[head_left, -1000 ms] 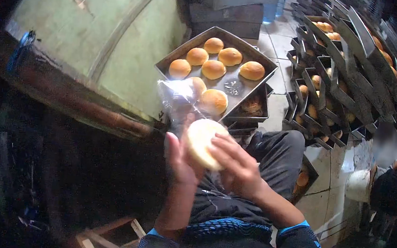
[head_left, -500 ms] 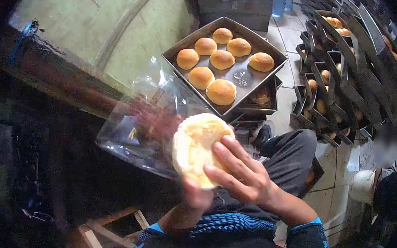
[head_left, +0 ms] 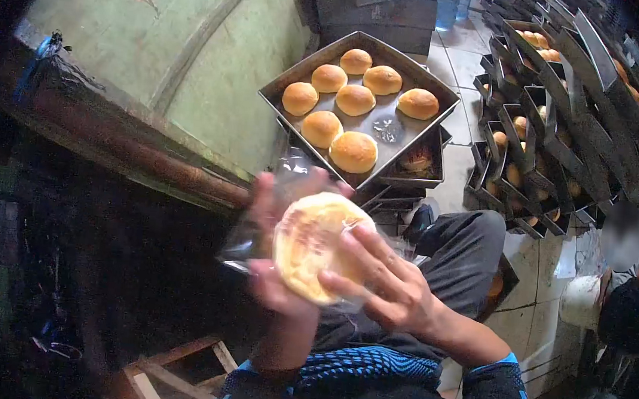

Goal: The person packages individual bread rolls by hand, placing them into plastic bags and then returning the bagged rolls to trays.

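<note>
Between my hands is a round flat bun [head_left: 315,255], its pale underside turned up toward me. A clear plastic bag [head_left: 239,247] with reddish print lies around and over at least part of it. My left hand [head_left: 282,290] supports the bun and bag from the left and below, fingers behind and thumb at the near edge, blurred by motion. The fingers of my right hand [head_left: 391,288] press on the bun's right side. Beyond them, a square metal tray [head_left: 406,145] holds several golden round buns [head_left: 356,101].
More trays [head_left: 430,180] are stacked under the bun tray. At right, many tilted trays of bread [head_left: 534,141] stand on the tiled floor [head_left: 462,98]. A pale green surface [head_left: 217,64] rises at left, and a wooden frame stool [head_left: 178,372] stands below.
The bag, spread out wide to the left before, is now gathered close around the bun. My left hand has come up, its fingers spread behind the bag. My right hand stays on the bun.
</note>
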Demonstrator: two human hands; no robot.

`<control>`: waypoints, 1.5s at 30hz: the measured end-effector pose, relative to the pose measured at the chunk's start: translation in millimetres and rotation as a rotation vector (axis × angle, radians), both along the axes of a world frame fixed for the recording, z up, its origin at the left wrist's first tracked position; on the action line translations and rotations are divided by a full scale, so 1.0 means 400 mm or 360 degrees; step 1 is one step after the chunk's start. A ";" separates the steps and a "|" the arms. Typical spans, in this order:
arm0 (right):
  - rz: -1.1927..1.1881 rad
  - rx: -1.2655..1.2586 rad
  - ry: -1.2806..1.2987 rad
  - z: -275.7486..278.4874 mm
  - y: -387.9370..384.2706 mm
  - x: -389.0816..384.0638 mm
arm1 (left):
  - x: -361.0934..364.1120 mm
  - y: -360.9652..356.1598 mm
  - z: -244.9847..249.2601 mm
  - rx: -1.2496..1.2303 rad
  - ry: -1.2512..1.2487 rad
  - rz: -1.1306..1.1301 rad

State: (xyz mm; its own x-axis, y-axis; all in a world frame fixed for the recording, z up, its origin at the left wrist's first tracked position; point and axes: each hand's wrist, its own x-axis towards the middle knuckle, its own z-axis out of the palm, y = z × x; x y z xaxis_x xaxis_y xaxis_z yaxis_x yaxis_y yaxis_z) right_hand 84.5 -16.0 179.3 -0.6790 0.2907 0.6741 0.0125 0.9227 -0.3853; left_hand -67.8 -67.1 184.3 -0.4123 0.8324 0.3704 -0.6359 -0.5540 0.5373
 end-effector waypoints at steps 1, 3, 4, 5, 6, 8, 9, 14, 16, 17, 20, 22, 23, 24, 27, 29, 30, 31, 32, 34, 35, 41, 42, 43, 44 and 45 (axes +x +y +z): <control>-0.0067 -0.0073 0.0013 0.005 0.002 -0.016 | 0.016 -0.009 -0.066 -0.0303 0.0272 0.0128; -0.0180 -0.0276 -0.0016 0.013 0.002 -0.044 | 0.066 0.022 -0.097 -0.0753 0.0265 0.0436; -0.0147 -0.0352 -0.0092 0.003 -0.006 -0.044 | 0.052 0.039 -0.109 -0.0870 0.0096 0.0431; -0.0114 -0.0435 -0.0166 -0.018 -0.020 -0.044 | 0.014 0.050 -0.125 -0.0902 -0.0125 0.0353; -0.0080 -0.0513 -0.0234 -0.040 -0.031 -0.047 | -0.039 0.053 -0.133 -0.0875 -0.0540 0.0117; 0.0258 -0.0590 -0.0352 -0.071 -0.027 -0.025 | -0.108 0.052 -0.150 -0.0871 -0.0498 0.0203; 0.0544 -0.0797 -0.0558 -0.079 -0.012 0.000 | -0.112 0.051 -0.129 -0.0858 -0.0350 0.0352; 0.0546 -0.0990 -0.0154 -0.065 0.023 -0.070 | -0.047 0.039 -0.138 -0.0996 -0.0415 0.0175; 0.0616 -0.0964 -0.0299 -0.059 0.003 -0.073 | -0.061 0.050 -0.146 -0.1260 -0.0180 0.0020; 0.0659 -0.0939 -0.0370 -0.051 0.003 -0.072 | -0.090 0.044 -0.145 -0.1210 -0.0430 -0.0091; 0.1569 -0.1324 -0.0158 0.036 0.018 -0.030 | -0.174 0.027 -0.167 -0.0872 -0.0732 -0.0256; 0.1351 -0.1419 -0.0085 0.016 0.032 -0.024 | -0.148 0.027 -0.150 -0.0901 -0.0544 -0.0058; 0.0921 -0.1308 -0.0128 -0.021 0.037 -0.051 | -0.120 0.036 -0.155 -0.0944 -0.0475 -0.0008; 0.0492 -0.1183 -0.0170 -0.056 0.031 -0.084 | -0.093 0.045 -0.161 -0.0986 -0.0403 0.0037; 0.0803 -0.1153 -0.0255 -0.064 0.007 -0.084 | -0.092 0.055 -0.167 -0.1203 -0.0546 -0.0044; 0.1465 -0.1279 -0.0234 -0.003 0.020 -0.047 | -0.157 0.037 -0.214 -0.1061 -0.0651 -0.0055; 0.1922 -0.1530 -0.0252 0.003 0.035 -0.036 | -0.175 0.028 -0.223 -0.1025 -0.0705 -0.0115; 0.1856 -0.1670 -0.0472 -0.017 0.075 -0.013 | -0.191 0.014 -0.226 -0.0980 -0.0749 -0.0159; 0.1786 -0.1790 -0.0697 -0.049 0.106 -0.019 | -0.202 -0.002 -0.224 -0.0935 -0.0785 -0.0193; -0.0202 -0.1172 -0.0324 -0.132 0.042 -0.069 | -0.157 -0.001 -0.232 -0.1003 -0.0653 -0.0045; -0.0277 -0.0963 -0.0129 -0.133 0.031 -0.084 | -0.127 -0.004 -0.265 -0.0996 -0.0564 -0.0025; -0.0427 -0.1053 0.0506 -0.135 0.016 -0.101 | 0.013 -0.084 -0.325 -0.1196 0.0423 0.0958; -0.0372 -0.1260 0.0603 -0.150 0.011 -0.107 | 0.001 -0.095 -0.295 -0.1181 0.0721 0.0964; -0.0328 -0.1463 0.0709 -0.177 0.006 -0.113 | -0.035 -0.130 -0.263 -0.1152 0.1025 0.0953; -0.0293 -0.1666 0.0818 -0.196 0.001 -0.110 | -0.064 -0.159 -0.233 -0.1112 0.1325 0.0927; -0.0253 -0.1509 0.0698 -0.200 0.005 -0.102 | -0.097 -0.146 -0.206 -0.0899 0.1585 0.1151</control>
State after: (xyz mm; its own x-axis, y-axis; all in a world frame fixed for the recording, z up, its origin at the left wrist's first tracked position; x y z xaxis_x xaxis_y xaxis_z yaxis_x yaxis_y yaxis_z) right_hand 43.8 -14.1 99.4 -0.3389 0.8912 0.3016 -0.2082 0.2416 -0.9478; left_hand -106.5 -125.7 101.8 -0.5782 0.6819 0.4480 0.4908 -0.1479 0.8586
